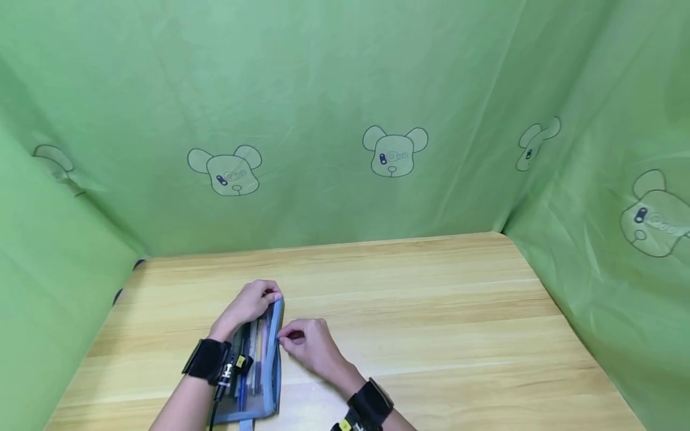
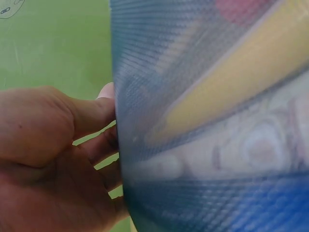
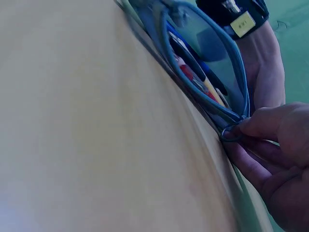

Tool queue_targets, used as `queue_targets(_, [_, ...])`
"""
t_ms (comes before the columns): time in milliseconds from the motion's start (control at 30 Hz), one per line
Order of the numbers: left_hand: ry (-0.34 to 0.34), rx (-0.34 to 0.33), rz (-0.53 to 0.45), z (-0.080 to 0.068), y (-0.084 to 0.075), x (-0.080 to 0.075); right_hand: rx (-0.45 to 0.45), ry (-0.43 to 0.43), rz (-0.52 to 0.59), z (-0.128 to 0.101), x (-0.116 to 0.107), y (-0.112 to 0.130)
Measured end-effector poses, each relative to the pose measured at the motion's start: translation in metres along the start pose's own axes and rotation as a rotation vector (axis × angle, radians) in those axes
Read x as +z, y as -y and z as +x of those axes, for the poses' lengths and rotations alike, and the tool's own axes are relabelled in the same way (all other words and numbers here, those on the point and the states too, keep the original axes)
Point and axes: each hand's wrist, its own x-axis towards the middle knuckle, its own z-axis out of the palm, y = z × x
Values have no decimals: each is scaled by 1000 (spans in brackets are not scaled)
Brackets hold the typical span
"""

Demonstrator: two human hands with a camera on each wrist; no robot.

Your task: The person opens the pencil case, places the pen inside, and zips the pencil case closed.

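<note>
A see-through mesh pencil case (image 1: 269, 374) with blue zip edging stands tilted on the table, several pens (image 1: 253, 353) inside it. My left hand (image 1: 252, 305) pinches its far top corner, and in the left wrist view the thumb and fingers meet the case's edge. With thumb and forefinger, my right hand (image 1: 314, 346) pinches the zipper pull (image 3: 231, 133) on the case's right side. The right wrist view shows the zip parted between that hand and the near end, with pens (image 3: 193, 77) visible through the gap. Mesh blurs a yellow pen-like shape (image 2: 231, 87) in the left wrist view.
The wood-grain table (image 1: 431, 335) extends to the right of and beyond the case. Green curtains (image 1: 323, 90) with bear drawings enclose its back and sides. A black strap with a camera is on each wrist; a cable (image 1: 214, 408) hangs from the left one.
</note>
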Motion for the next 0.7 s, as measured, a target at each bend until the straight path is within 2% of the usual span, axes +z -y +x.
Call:
queue_targets(233, [-22, 3, 11, 0, 2, 3, -57, 115, 13, -20, 2, 7])
queue_targets(433, [-36, 11, 8, 1, 3, 5, -176, 173, -100, -33, 2, 12])
queue_targets(700, [-51, -11, 17, 7, 2, 7, -293, 287, -164, -50, -2, 18])
